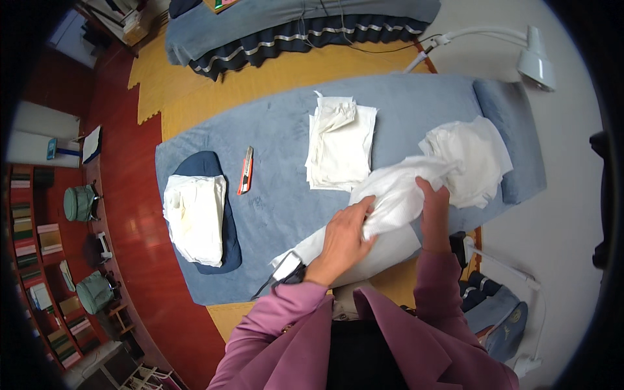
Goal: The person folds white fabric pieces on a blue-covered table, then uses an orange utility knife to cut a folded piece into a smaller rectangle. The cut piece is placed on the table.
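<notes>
Both my hands are on a bunched white thin sheet (400,195), raised over the near right part of the blue-covered bed (273,143). My left hand (344,237) grips its near left edge, the fingers partly hidden by the folds. On the right side, my right hand (435,205) pinches the sheet with the thumb on top. Beneath the bundle lies a flatter white sheet (396,247). A crumpled white pile (471,162) sits just beyond my right hand. Farther away lies a folded white stack (341,143) with a crumpled piece on top.
A red box cutter (246,170) lies on the bed at left. Another white stack (196,218) rests on a dark blue pillow (231,244). A white lamp (536,65) reaches over the far right corner. A second bed (260,36) stands beyond the yellow floor mat (188,94).
</notes>
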### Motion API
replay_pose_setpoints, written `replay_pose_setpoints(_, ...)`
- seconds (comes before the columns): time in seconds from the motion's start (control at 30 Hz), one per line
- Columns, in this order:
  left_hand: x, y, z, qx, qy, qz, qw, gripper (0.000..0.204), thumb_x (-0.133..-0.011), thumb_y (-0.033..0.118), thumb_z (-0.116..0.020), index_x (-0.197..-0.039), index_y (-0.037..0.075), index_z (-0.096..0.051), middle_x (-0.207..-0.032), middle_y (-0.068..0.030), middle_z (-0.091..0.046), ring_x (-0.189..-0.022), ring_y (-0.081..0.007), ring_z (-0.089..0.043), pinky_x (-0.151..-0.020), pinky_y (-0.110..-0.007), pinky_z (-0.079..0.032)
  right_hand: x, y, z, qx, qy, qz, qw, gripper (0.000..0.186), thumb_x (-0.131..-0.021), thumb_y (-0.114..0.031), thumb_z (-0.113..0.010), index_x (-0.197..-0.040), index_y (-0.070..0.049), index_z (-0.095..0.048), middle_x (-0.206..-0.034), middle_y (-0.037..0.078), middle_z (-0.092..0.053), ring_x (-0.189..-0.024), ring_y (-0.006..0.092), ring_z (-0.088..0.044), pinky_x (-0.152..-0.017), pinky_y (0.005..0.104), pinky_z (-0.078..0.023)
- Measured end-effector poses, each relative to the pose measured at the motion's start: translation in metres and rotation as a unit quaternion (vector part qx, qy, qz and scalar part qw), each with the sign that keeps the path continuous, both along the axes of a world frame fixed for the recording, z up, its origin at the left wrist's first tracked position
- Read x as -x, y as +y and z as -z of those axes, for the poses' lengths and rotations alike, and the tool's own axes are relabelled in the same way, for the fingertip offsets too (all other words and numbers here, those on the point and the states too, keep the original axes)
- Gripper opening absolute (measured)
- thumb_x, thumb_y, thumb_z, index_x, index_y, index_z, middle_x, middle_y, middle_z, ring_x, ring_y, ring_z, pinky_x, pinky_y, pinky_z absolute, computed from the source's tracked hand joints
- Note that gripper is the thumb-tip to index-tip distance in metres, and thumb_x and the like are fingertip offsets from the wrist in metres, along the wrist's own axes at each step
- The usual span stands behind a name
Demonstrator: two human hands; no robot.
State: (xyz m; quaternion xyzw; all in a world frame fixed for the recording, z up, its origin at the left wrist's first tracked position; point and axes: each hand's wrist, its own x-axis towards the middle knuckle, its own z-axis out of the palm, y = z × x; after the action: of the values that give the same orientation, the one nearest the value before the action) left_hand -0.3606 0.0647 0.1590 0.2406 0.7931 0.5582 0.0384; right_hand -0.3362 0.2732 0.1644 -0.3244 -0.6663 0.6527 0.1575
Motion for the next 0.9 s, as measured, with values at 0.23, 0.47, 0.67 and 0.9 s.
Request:
replay_pose_setpoints(0.23, 0.073, 0.041, 0.130, -0.310, -0.352, -0.240, 0.850, 0.027, -0.089, 0.013, -0.070, -0.108, -0.007, -0.069, -0.091, -0.0041, -0.071, -0.080, -0.0082, -0.058, -0.071, -0.027, -0.048, 0.122, -0.011, 0.022, 0.027, 0.030, -0.137, 0.990, 0.031, -0.094, -0.019, -0.065, -0.119, -0.001, -0.063, -0.103, 0.009, -0.071, -0.090, 0.0161, -0.067, -0.075, 0.0275, -0.052)
replay_pose_setpoints(0.47, 0.106, 0.036, 0.222, -0.021, -0.374, -0.350, 0.859, 0.041, -0.085, 0.022, -0.074, -0.112, -0.008, -0.067, -0.097, -0.0122, -0.072, -0.082, -0.0168, -0.063, -0.077, -0.032, -0.050, 0.165, -0.045, 0.133, -0.455, 0.021, -0.328, 0.828, 0.037, -0.085, -0.008, -0.065, -0.121, 0.000, -0.059, -0.130, 0.018, -0.057, -0.127, 0.0355, -0.048, -0.108, 0.0447, -0.039)
replay_pose_setpoints(0.67, 0.097, 0.000, 0.203, -0.044, -0.361, -0.307, 0.879, 0.032, -0.088, 0.021, -0.071, -0.107, -0.003, -0.067, -0.084, -0.0099, -0.070, -0.077, -0.0130, -0.061, -0.071, -0.031, -0.050, 0.191, -0.055, 0.183, -0.585, -0.005, -0.340, 0.736, 0.068, -0.094, -0.038, -0.056, -0.152, -0.011, -0.032, -0.159, 0.018, -0.024, -0.149, 0.0336, -0.018, -0.118, 0.0562, -0.013)
replay_pose_setpoints(0.9, 0.043, -0.188, 0.166, 0.342, 0.012, -0.492, 0.801, 0.025, -0.084, 0.009, -0.070, -0.107, 0.005, -0.064, -0.103, -0.0117, -0.063, -0.098, -0.0321, -0.058, -0.083, -0.039, -0.050, 0.190, -0.045, 0.231, -0.623, -0.060, -0.335, 0.704, 0.070, -0.098, -0.034, -0.052, -0.155, -0.011, -0.021, -0.162, 0.016, -0.016, -0.150, 0.0329, -0.013, -0.118, 0.0561, -0.012)
